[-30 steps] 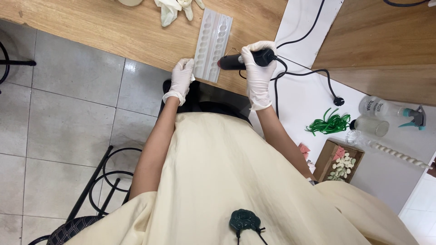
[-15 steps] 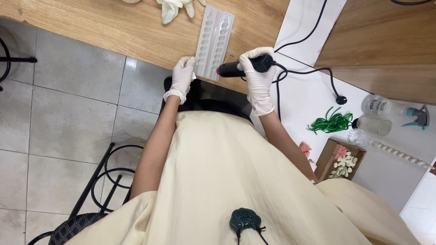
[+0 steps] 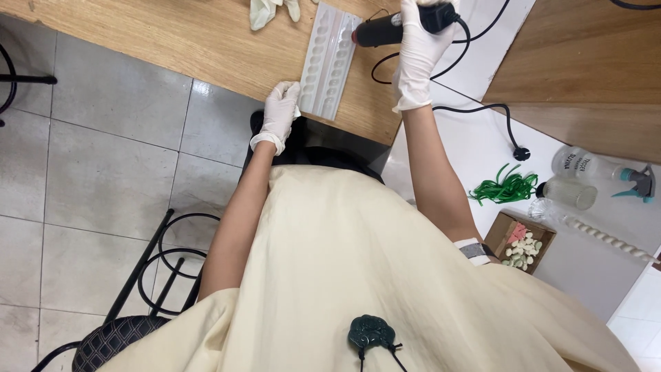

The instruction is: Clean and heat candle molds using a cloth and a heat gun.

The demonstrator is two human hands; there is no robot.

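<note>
Your gloved right hand [image 3: 418, 52] grips a black corded tool [image 3: 399, 26] over the wooden table [image 3: 179, 38], its tip at the far end of a white mould [image 3: 329, 58]; your gloved left hand [image 3: 281, 114] pinches the mould's near corner.
</note>
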